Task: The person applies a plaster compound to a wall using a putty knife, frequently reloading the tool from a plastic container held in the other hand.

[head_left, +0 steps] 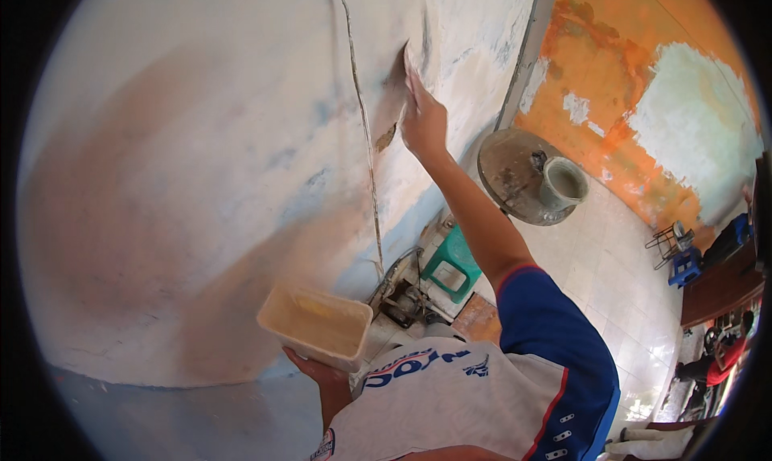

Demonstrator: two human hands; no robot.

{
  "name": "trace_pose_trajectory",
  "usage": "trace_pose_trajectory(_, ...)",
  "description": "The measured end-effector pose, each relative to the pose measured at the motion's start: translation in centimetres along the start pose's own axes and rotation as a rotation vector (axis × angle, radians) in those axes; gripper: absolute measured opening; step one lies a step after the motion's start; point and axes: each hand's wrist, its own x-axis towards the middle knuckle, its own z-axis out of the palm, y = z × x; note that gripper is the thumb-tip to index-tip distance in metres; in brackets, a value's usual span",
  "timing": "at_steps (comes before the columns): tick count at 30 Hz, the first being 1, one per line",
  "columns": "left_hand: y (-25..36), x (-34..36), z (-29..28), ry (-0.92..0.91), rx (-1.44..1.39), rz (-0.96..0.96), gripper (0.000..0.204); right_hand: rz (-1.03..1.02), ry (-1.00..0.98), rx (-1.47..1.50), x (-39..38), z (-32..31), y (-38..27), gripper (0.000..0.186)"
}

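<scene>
Container (323, 351): pale, rectangular, held up near the wall (241, 139); its inside is yellowish.
Left hand (318, 372): it grips the container from below.
Right hand (424, 125): raised at the wall, fingers stretched out; one cannot tell if they hold something.
Stool (457, 250): green, it stands near the wall.
Pot (553, 190): grey, on a round tabletop (507, 176).

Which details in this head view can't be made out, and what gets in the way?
All in the head view:
Left hand: mostly hidden by the rectangular tub above it.
Right hand: seen from behind, so whether it holds a thin tool is unclear.
Grey pot: its inner bottom is hidden by its own wall and shadow.
Person in red: too small, partly cut off by the picture's dark edge.
</scene>
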Motion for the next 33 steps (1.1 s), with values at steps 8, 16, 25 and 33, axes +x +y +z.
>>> trace_pose_trajectory(8, 0.4, -1.0, 0.4, -0.029, 0.014, 0.004, 0.074, 0.292, 0.296, -0.058, 6.3, -3.1, 2.6, 0.038)
trace_pose_trajectory(16, -1.2, -2.0, 1.6, -0.042, -0.008, 0.028, 0.075, -0.005, -0.149, -0.098, 0.1, -6.0, 0.9, 0.039)
trace_pose_trajectory(25, -4.2, -0.9, 6.3, -0.14, 0.04, 0.137, 0.075, 0.361, 0.082, 0.478, 1.4, -13.0, 0.2, 0.027)
trace_pose_trajectory(33, -9.1, -1.2, 9.6, 0.0, -0.006, 0.116, 0.087, 0.89, -0.124, 1.204, -7.6, -14.4, 5.4, 0.028)
